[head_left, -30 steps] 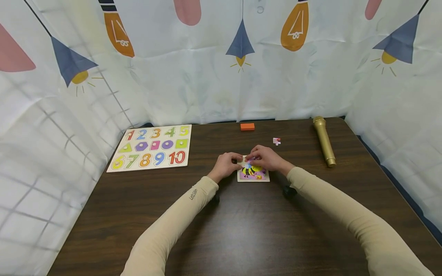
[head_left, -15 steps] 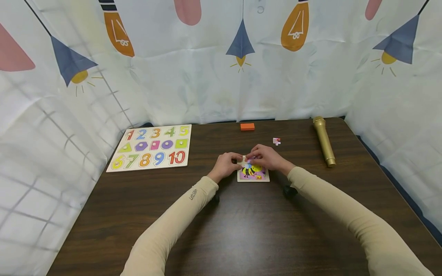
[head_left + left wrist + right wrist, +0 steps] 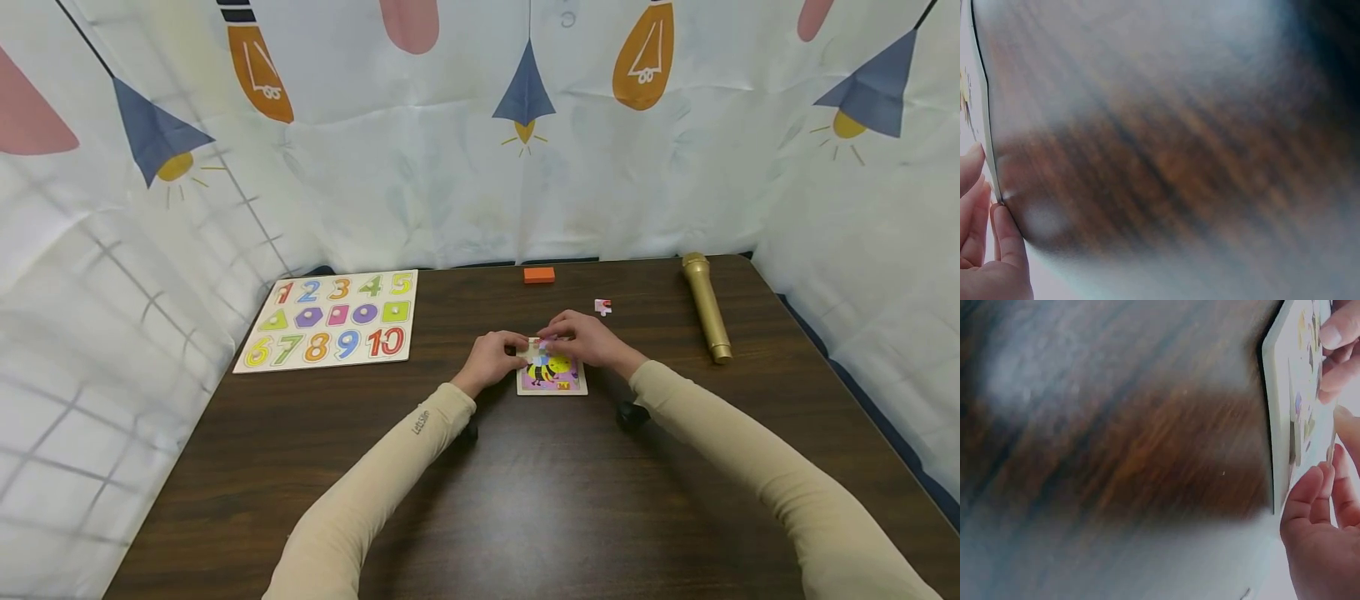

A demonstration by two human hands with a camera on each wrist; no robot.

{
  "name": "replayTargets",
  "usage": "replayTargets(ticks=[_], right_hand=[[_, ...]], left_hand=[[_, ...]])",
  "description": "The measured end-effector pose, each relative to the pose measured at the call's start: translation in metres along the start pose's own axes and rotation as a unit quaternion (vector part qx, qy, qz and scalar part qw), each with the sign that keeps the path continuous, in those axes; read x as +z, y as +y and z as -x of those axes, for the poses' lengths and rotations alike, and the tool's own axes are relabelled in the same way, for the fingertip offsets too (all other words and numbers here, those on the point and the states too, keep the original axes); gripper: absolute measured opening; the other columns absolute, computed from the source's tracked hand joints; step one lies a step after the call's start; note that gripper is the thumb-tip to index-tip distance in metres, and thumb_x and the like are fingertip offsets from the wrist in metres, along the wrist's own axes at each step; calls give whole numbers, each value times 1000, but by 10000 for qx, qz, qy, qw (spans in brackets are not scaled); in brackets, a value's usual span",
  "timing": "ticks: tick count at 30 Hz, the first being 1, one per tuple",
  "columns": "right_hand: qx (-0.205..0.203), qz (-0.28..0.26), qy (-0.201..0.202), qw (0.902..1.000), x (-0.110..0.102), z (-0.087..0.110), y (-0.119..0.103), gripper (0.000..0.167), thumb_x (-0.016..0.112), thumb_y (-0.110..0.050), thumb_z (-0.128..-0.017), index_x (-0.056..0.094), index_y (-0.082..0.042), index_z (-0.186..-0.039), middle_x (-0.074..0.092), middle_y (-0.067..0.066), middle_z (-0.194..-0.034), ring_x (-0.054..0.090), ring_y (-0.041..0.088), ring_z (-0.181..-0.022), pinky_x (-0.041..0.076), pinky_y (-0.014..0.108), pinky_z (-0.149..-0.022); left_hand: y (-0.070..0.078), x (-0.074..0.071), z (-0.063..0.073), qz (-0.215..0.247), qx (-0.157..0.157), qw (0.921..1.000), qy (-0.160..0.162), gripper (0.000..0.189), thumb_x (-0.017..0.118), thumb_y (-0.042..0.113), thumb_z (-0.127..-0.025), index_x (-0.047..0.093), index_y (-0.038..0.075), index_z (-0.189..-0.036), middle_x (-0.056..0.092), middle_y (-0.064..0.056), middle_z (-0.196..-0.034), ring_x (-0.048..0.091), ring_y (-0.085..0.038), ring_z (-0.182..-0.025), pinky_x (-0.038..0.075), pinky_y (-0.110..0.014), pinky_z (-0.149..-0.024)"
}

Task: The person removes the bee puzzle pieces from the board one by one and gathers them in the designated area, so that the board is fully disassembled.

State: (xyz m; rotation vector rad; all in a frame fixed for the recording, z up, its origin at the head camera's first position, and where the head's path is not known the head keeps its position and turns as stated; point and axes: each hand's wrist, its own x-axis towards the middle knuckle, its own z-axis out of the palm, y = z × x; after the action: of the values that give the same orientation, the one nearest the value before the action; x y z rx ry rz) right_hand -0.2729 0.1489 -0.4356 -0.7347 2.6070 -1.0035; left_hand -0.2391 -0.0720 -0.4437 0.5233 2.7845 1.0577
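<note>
A small square jigsaw puzzle board [image 3: 553, 388] with a yellow and black bee picture lies mid-table in the head view. My left hand [image 3: 491, 359] holds its left edge, thumb over the face and index finger by the far left corner. Over the board's far part is my right hand [image 3: 585, 340], and in the right wrist view its thumb and fingers pinch a thin puzzle piece [image 3: 1333, 439] tilted up above the board. The right fingers partly hide the far right of the picture. One loose pink puzzle piece [image 3: 603, 307] lies beyond the right hand.
A number and shape board [image 3: 327, 319] lies at the left back of the dark wooden table [image 3: 517, 508]. An orange block [image 3: 538, 275] sits near the far edge. To the right lies a gold microphone [image 3: 707, 308]. A patterned white curtain [image 3: 450, 183] surrounds the table.
My right hand has shifted slightly away and to the right over the board's far part, uncovering a little more of the picture. The left hand stays at the board's left edge.
</note>
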Motion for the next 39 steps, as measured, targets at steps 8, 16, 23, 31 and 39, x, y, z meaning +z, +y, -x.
replayTargets(ticks=[8,16,23,31,39], right_hand=[[128,-118,313,9994,-14,2,15,28,67,-23,-94,72,-14,-120,56,9,-122,52,29,-114,44,48,-96],[638,-76,710,9954,-36,5,40,34,66,-31,-95,70,-12,-123,54,12,-128,49,32,-117,39,52,-100],[848,-104,1120,9900,-54,13,65,36,64,-29,-96,67,-8,-126,54,16,-130,46,34,-122,36,54,-105],[935,232,1306,9868,-72,26,88,38,62,-24,-98,63,-2,-128,53,22,-132,43,38,-126,32,56,-106],[991,603,1173,9863,-78,29,93,35,61,-19,-98,62,1,-127,53,25,-129,45,41,-122,34,57,-103]], left_hand=[[1,1,-1,2,-54,10000,-30,27,73,12,-87,73,4,-113,67,-4,-124,56,-23,-122,40,-40,-105],[1,1,0,49,6,10000,21,28,73,10,-87,72,2,-113,67,-5,-123,57,-23,-122,40,-40,-105],[0,1,0,51,5,10000,28,28,73,10,-87,72,3,-114,67,-4,-124,57,-23,-122,41,-39,-105],[0,3,-1,72,-40,10000,21,28,73,10,-87,72,3,-114,67,-5,-124,56,-23,-122,40,-39,-105],[-1,2,0,106,-36,9999,27,28,73,10,-87,72,3,-114,66,-4,-124,56,-23,-122,41,-39,-104]])
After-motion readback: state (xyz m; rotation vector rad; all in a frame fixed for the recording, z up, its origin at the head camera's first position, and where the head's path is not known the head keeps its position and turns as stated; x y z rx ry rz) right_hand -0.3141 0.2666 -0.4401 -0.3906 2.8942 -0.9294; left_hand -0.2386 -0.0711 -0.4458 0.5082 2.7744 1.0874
